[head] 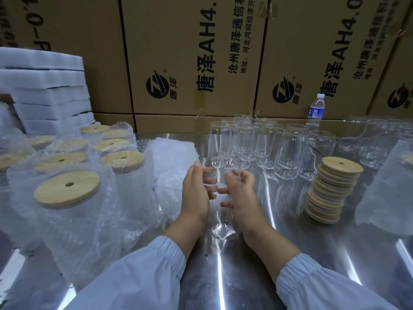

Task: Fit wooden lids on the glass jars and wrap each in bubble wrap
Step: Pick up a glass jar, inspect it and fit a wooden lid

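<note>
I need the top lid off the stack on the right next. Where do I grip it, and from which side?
Grip the top lid by its rim, pinching opposite edges from above. It lies flat and overhangs the leaning lid stack, so its edge is exposed; empty jars crowd the far side, so approaching from the near side looks safest.

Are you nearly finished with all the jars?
Not yet. Several lidded, wrapped jars stand on the left. The left hand and right hand hold one bare jar. Many unlidded jars wait behind, with a stack of lids on the right.
</note>
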